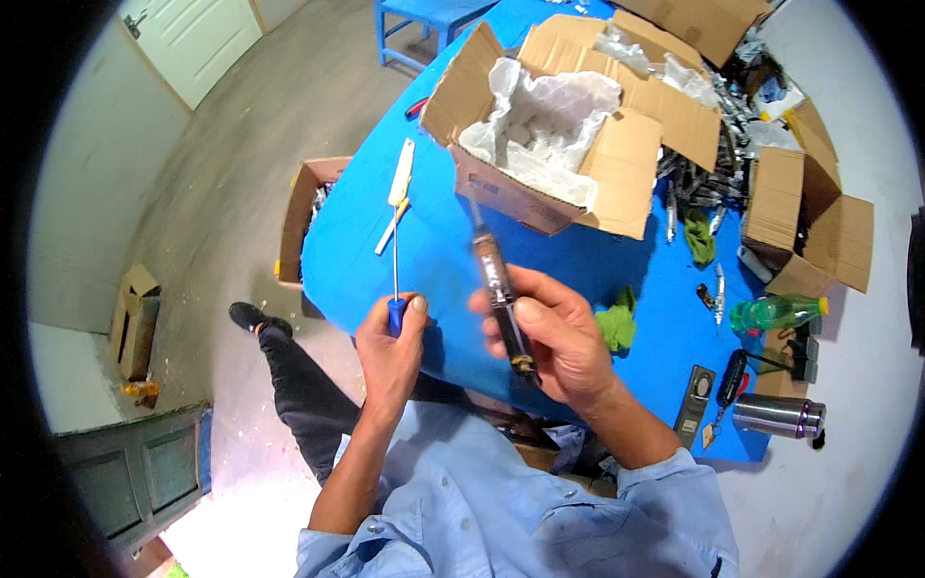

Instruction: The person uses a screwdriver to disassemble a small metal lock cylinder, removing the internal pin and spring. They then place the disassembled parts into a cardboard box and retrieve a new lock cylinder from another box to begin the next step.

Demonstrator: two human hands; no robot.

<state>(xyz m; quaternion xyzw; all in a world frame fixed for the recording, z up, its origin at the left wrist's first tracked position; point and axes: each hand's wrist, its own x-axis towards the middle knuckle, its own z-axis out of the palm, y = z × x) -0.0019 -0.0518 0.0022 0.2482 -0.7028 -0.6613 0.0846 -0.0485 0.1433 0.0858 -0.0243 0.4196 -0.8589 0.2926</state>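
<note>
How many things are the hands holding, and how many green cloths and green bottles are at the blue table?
Blue-handled tool, left hand: 1
Dark tube-shaped item, right hand: 1
Green cloths: 2
Green bottle: 1
Total: 5

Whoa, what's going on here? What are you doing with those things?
A person is working with two bare hands above a blue table. The left hand grips a screwdriver by its blue handle, with its thin shaft pointing away from the person. The right hand holds a long, dark, shiny part. The two things are apart. Beyond them sits an open cardboard box lined with plastic.
</note>
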